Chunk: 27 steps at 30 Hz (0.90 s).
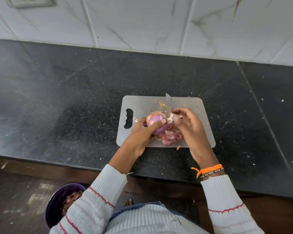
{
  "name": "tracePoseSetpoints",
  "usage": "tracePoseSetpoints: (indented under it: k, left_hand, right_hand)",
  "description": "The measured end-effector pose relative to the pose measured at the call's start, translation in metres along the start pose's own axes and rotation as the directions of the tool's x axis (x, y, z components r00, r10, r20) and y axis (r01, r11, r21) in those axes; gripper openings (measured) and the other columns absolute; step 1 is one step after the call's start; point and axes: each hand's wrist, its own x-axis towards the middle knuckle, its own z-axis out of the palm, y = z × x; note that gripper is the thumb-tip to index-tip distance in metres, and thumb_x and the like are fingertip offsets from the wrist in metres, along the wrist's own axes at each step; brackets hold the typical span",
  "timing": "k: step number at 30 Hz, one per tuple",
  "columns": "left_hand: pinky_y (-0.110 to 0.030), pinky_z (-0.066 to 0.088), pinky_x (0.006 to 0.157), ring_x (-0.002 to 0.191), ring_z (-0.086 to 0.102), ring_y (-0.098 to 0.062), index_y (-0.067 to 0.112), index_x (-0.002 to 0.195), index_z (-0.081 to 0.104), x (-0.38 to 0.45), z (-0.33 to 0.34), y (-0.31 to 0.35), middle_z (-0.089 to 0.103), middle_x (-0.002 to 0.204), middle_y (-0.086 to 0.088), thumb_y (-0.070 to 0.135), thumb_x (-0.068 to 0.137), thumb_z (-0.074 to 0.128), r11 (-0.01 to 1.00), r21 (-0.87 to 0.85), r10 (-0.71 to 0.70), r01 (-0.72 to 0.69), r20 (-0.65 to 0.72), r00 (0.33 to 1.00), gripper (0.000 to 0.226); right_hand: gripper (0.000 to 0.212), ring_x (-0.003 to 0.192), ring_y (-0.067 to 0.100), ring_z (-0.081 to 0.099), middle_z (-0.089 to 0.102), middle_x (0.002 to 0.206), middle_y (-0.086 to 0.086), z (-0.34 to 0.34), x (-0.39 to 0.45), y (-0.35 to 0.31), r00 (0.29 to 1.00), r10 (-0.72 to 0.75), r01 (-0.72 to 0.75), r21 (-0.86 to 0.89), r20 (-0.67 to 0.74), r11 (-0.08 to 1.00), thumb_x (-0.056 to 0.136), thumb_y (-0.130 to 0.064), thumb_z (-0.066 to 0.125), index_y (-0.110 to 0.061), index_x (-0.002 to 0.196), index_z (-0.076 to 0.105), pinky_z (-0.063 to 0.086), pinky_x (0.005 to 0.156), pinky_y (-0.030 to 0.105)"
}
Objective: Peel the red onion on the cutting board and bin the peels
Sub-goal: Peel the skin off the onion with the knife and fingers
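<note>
A: What's at the far left?

B: A purple bin (57, 200) on the floor below the counter (74, 98), with brownish peels already in it, partly hidden by the left sleeve (98, 196).

A: And on the counter?

B: A grey board (142, 103), its handle slot at the left end. The left hand (142, 130) is curled round the onion (156, 123) over the board's near left part, thumb lying across the bare purple flesh. Papery skin still clings to the onion's top.

A: What about the right hand (188, 122)?

B: It touches the onion's right side, fingertips pinching a strip of skin (172, 117) still joined to the onion. Below it, a heap of loose peels (172, 136) lies on the board, just right of the onion.

A: Anything further right?

B: A knife (168, 100) behind the right hand, tip pointing to the wall; its handle is hidden. An orange thread (208, 168) and beads circle the right wrist.
</note>
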Motion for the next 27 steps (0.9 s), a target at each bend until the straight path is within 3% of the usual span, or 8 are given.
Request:
tracePoseSetpoints:
  k: [3,8,13,17,19,22,24,27]
  left_hand:
    - [-0.020,0.054,0.062,0.074,0.069,-0.011,0.001,0.123,0.051,-0.001,0.001,0.001,0.065,0.106,-0.013,0.024,0.072,0.073,1.000,-0.028,-0.006,0.007,0.026,1.000,0.060]
    - [-0.017,0.051,0.056,0.065,0.067,-0.005,0.003,0.115,0.055,0.000,0.002,0.003,0.065,0.093,-0.007,0.020,0.081,0.067,0.994,-0.091,-0.051,0.052,0.019,0.999,0.041]
    - [-0.015,0.052,0.053,0.060,0.064,-0.004,0.008,0.099,0.059,-0.001,0.001,0.007,0.069,0.075,-0.002,0.019,0.086,0.062,0.974,-0.205,-0.091,0.094,0.023,0.996,0.018]
    - [-0.020,0.055,0.064,0.072,0.062,-0.010,0.008,0.097,0.060,-0.002,0.001,0.010,0.065,0.085,-0.007,0.018,0.086,0.062,0.955,-0.274,-0.109,0.115,0.037,0.993,0.015]
    - [-0.021,0.056,0.068,0.076,0.060,-0.011,0.008,0.094,0.060,-0.002,0.001,0.011,0.064,0.087,-0.008,0.018,0.086,0.062,0.953,-0.281,-0.110,0.112,0.022,0.994,0.014]
    - [-0.024,0.056,0.068,0.077,0.061,-0.013,0.006,0.094,0.059,-0.001,0.000,0.012,0.061,0.087,-0.010,0.018,0.086,0.062,0.951,-0.293,-0.108,0.103,0.000,0.994,0.015]
    - [-0.025,0.057,0.068,0.076,0.063,-0.014,0.005,0.093,0.060,-0.001,0.000,0.011,0.062,0.088,-0.011,0.020,0.085,0.063,0.953,-0.285,-0.102,0.099,0.003,0.995,0.018]
    - [-0.026,0.058,0.069,0.074,0.067,-0.014,0.004,0.094,0.061,0.000,0.000,0.010,0.063,0.090,-0.012,0.025,0.083,0.065,0.961,-0.261,-0.094,0.093,0.007,0.996,0.024]
  right_hand:
    - [0.020,0.094,0.009,0.065,0.066,0.100,0.000,0.006,-0.001,-0.003,0.999,-0.019,0.018,0.041,0.035,0.999,0.081,-0.011,0.068,-0.018,0.099,0.062,0.056,0.080,0.027]
    - [0.013,0.079,0.001,0.066,0.067,0.085,-0.003,0.008,0.003,-0.004,0.994,-0.020,0.021,0.004,-0.106,1.000,0.083,0.002,0.063,-0.010,0.087,0.065,0.053,0.068,0.015]
    - [0.017,0.077,-0.004,0.062,0.065,0.082,-0.013,0.001,0.009,0.006,0.960,-0.128,0.039,-0.334,-0.250,0.942,0.082,0.000,0.063,-0.017,0.084,0.065,0.047,0.067,0.006]
    - [0.016,0.087,0.002,0.060,0.065,0.093,-0.005,0.002,0.009,0.008,0.944,-0.169,0.044,-0.400,-0.283,0.915,0.086,-0.002,0.057,-0.015,0.092,0.065,0.047,0.075,0.010]
    - [0.015,0.093,0.001,0.058,0.064,0.099,-0.009,-0.001,0.009,0.005,0.957,-0.136,0.037,-0.356,-0.257,0.934,0.091,-0.013,0.054,-0.018,0.101,0.063,0.046,0.080,0.015]
    - [0.019,0.101,-0.002,0.056,0.061,0.106,-0.015,-0.006,0.009,-0.002,0.996,-0.049,0.028,-0.264,-0.075,0.964,0.088,-0.027,0.061,-0.025,0.107,0.059,0.046,0.084,0.017]
    - [0.027,0.101,0.004,0.059,0.061,0.107,-0.011,-0.005,0.008,-0.001,0.998,-0.050,0.056,-0.259,0.028,0.964,0.081,-0.023,0.070,-0.027,0.105,0.059,0.049,0.083,0.021]
    - [0.022,0.092,0.004,0.062,0.064,0.101,-0.004,0.004,0.007,0.000,0.996,-0.087,0.090,-0.235,0.021,0.968,0.078,-0.009,0.071,-0.022,0.095,0.064,0.051,0.077,0.020]
